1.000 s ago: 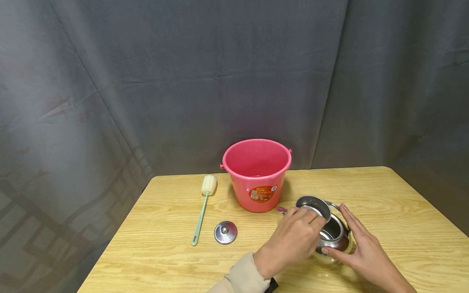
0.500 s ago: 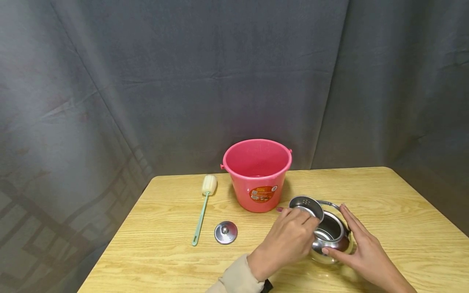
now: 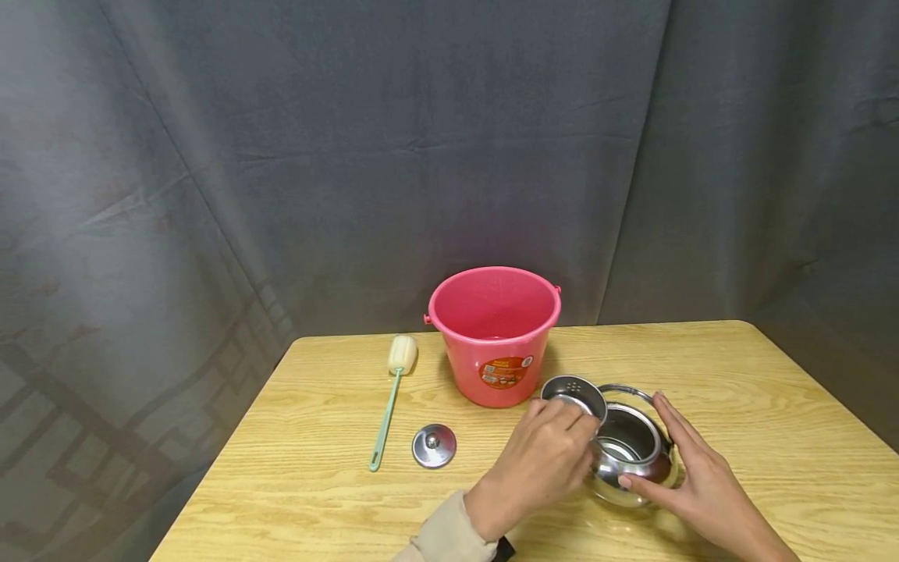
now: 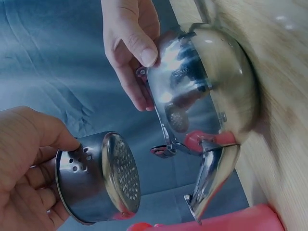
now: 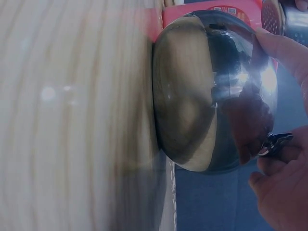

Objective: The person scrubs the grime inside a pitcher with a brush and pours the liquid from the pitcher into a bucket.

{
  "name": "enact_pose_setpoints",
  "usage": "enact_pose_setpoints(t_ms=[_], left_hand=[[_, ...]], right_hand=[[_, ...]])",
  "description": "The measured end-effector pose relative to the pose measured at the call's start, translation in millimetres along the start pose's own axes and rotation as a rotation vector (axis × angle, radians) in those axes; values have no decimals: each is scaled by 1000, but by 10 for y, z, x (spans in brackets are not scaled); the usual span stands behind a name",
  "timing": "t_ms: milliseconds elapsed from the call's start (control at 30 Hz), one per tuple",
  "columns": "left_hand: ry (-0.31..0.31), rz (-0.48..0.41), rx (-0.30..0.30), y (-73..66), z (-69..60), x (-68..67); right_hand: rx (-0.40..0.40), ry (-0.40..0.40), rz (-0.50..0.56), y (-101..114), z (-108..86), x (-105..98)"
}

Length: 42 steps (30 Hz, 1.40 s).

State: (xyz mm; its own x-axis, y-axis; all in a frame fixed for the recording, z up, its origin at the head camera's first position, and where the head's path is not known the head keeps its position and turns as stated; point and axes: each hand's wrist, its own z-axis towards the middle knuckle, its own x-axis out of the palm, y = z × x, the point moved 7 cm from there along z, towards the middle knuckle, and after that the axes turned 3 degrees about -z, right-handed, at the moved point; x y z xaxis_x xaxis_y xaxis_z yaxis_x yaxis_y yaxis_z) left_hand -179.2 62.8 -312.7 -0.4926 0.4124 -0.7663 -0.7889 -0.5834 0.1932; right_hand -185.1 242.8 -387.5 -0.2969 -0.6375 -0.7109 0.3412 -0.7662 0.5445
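Note:
My left hand pinches a metal tea strainer by its rim, just left of the teapot mouth and above the table. In the left wrist view the strainer shows a perforated base and a few holes in its side. A round, shiny steel teapot stands lidless on the table, its mouth facing up. My right hand holds it from the right, thumb on the near shoulder and fingers by the handle. The teapot's spout is visible in the left wrist view.
A pink bucket stands behind the hands. The round metal lid lies left of them on the wooden table. Farther left is a sponge brush with a green handle. A grey curtain hangs behind.
My left hand has moved left with the strainer, away from over the teapot mouth, so more of the pot's inside shows. The right hand and teapot stay in place.

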Motion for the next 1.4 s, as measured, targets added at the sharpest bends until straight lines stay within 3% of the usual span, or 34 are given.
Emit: enact_pose_setpoints(t_ms=[400,867,1400], left_hand=[[-55,-5,-24,102,-75,-69],[-37,-24,-64,203,-219,-115],[-8,13,-79,302,-367,-27]], right_hand=[[-18,-12,-4,1,-9,4],[2,6,-8,-12,-1,-5],[7,13,-10,1,5,-2]])
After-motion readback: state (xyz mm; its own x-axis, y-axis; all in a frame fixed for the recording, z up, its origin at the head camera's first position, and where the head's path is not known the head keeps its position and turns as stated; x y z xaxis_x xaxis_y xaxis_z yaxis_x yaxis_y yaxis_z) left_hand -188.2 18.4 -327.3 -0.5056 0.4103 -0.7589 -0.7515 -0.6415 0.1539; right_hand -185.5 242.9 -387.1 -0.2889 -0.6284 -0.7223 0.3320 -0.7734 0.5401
